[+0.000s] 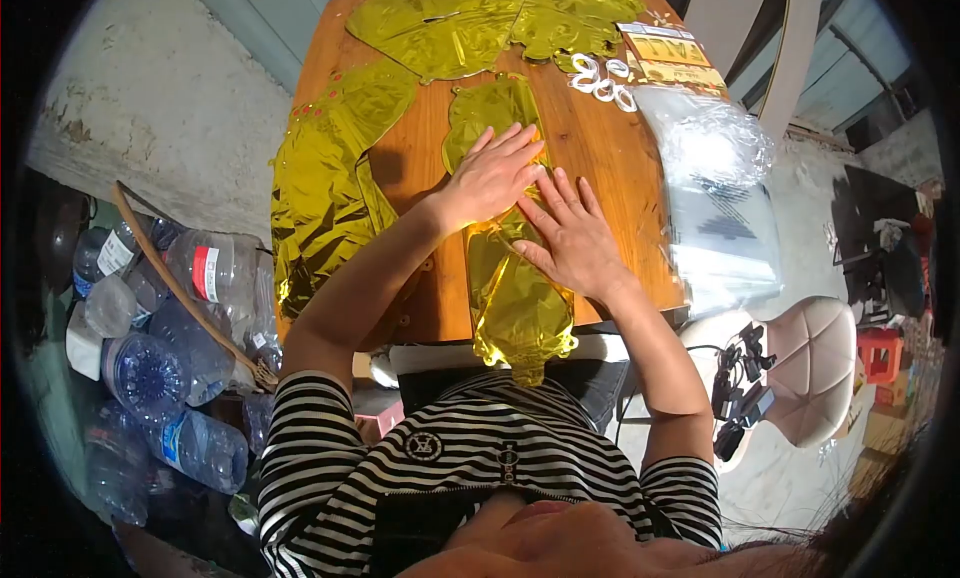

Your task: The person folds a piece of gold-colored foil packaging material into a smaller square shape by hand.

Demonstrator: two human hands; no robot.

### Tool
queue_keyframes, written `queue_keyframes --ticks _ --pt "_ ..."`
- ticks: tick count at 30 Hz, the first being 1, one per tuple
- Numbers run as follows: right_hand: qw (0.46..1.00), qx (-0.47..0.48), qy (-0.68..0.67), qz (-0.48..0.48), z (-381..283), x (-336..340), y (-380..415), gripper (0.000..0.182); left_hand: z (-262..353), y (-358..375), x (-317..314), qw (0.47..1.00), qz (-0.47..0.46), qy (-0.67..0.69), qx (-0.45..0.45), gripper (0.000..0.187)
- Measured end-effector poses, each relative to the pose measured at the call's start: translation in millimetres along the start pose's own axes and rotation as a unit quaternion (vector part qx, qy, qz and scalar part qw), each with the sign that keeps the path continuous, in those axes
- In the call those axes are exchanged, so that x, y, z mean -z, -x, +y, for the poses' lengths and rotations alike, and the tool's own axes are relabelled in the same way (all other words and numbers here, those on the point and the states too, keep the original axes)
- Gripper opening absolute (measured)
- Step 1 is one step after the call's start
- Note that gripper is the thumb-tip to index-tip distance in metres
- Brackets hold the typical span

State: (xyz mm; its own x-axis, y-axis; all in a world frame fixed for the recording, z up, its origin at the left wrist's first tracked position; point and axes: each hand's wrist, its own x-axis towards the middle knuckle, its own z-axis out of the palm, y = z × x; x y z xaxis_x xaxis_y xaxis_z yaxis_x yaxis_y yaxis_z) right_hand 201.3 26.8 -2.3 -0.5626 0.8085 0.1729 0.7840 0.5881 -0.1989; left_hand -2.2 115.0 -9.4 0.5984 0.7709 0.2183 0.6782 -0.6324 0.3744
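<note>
A flat gold foil balloon [525, 296] lies lengthwise on the wooden table [420, 178], its near end hanging past the front edge. My left hand [492, 176] rests flat on the middle of it, fingers stretched out. Just to the right, my right hand [575, 233] lies with fingers spread, its fingertips against the foil near the left hand. Neither hand grips anything. The foil under the palms is hidden. Left of my left hand lies a large gold foil piece [330, 193], and another gold foil sheet [440, 28] spreads over the far end.
White ribbon coils [603, 82] and a printed packet [672, 56] lie at the far right. Clear plastic bags [720, 218] hang over the right edge. Plastic bottles [150, 373] crowd the floor at left. A padded stool [812, 370] with black adapters [742, 393] stands at right.
</note>
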Motion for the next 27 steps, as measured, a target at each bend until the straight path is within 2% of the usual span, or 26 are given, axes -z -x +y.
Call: queue_keyframes --ticks 3,6,8,17,19,27 --pt "1.000 0.000 0.006 -0.011 -0.3 1.4 -0.6 0.069 1.8 -0.1 1.8 1.000 0.009 0.005 0.004 0.052" --pt "1.000 0.001 0.007 -0.011 -0.1 0.4 -0.8 0.069 3.6 -9.7 3.5 0.998 0.000 -0.064 0.008 0.051" --pt "1.000 0.002 0.003 -0.006 -0.6 0.7 -0.8 0.068 0.5 -19.9 2.0 0.998 0.041 -0.051 -0.013 0.051" --pt "1.000 0.003 0.000 -0.012 0.3 4.1 -0.2 0.068 -14.5 -27.3 -13.8 0.999 0.018 -0.044 0.002 0.052" --pt "0.998 0.016 -0.052 -0.011 4.9 5.7 3.2 0.069 -16.7 -27.7 -13.8 0.998 0.017 -0.058 -0.002 0.052" --pt "0.990 0.064 -0.051 -0.113 -10.4 37.6 70.3 0.077 -15.5 -25.8 -14.3 0.996 0.016 -0.088 0.009 0.052"
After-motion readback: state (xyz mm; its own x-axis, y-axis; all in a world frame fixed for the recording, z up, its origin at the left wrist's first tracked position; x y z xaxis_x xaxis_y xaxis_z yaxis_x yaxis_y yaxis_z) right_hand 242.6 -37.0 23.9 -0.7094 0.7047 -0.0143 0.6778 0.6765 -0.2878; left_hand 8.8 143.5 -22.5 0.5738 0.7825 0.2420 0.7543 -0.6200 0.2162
